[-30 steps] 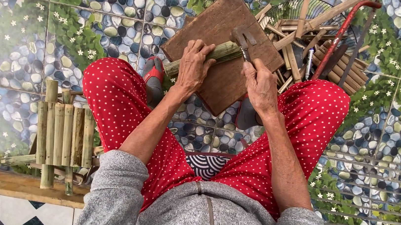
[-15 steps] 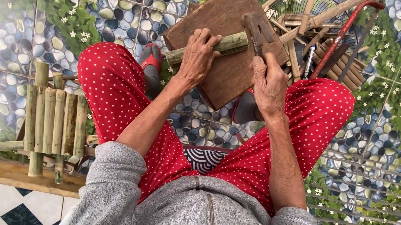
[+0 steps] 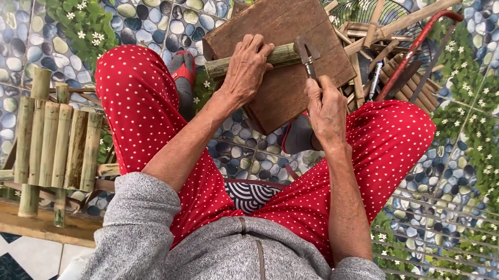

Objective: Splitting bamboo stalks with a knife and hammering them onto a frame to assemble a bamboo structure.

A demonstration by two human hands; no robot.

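Here, the left hand (image 3: 245, 72) wrapped around and pressed a green bamboo stick (image 3: 277, 55) flat against a brown wooden block (image 3: 287, 14) to steady it, while the right hand (image 3: 327, 108) gripped a small blade (image 3: 305, 52) over it.

Both arms reach forward and down between the spread knees, grey sleeves pushed up to the elbows and forearms bare. The left hand (image 3: 246, 65) lies palm down, knuckles up, its fingers (image 3: 259, 43) curled over and pressing down on what lies under them. The right hand (image 3: 326, 102) sits a little nearer the body, closed in a firm fist with the thumb on top (the wrist nearly straight, in line with the forearm). The two hands are near each other but not touching.
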